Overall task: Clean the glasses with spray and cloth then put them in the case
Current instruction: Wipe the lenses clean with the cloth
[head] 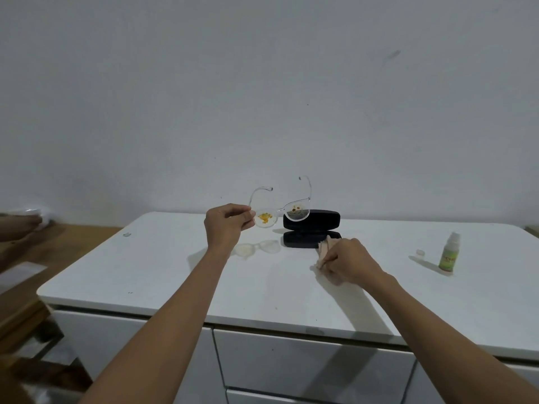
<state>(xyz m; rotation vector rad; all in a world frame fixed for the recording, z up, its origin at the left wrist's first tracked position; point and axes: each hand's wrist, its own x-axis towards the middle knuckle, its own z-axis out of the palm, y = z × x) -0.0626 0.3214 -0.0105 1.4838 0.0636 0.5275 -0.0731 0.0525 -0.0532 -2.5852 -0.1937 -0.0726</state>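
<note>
— Both bare forearms come in from the bottom of the view, cut off below the elbows. What does each hand have?

— Her or his left hand (226, 225) is raised above the white glossy counter (163, 275), thumb and fingers pinched on the outer rim of the clear-framed plastic glasses (278, 212). The right hand (348, 262) lies low near the middle of the counter, closed around a crumpled pale pink cloth (323, 252); most of the cloth is hidden under the palm, so its shape cannot be made out.

— How do the glasses look?

— Temples unfolded and pointing up toward the wall, frame tilted. One lens carries yellow-orange smears, the other brownish spots. They hang in the air over the back part of the counter, with a faint reflection on the surface beneath.

— And the case?

— A black oblong hard case (311, 219) sits closed near the back edge, partly behind the spotted lens, mirrored in the gloss in front of it. The cloth's upper tip just overlaps that reflection.

— The spray?

— A small green bottle with a whitish top (449, 253) stands upright toward the right edge, label too blurred to read. Just beside it lies a tiny clear cap (419, 252).

— Anything else?

— At the left border, off the counter, something blurred, perhaps another hand on a white object; I cannot tell.
</note>
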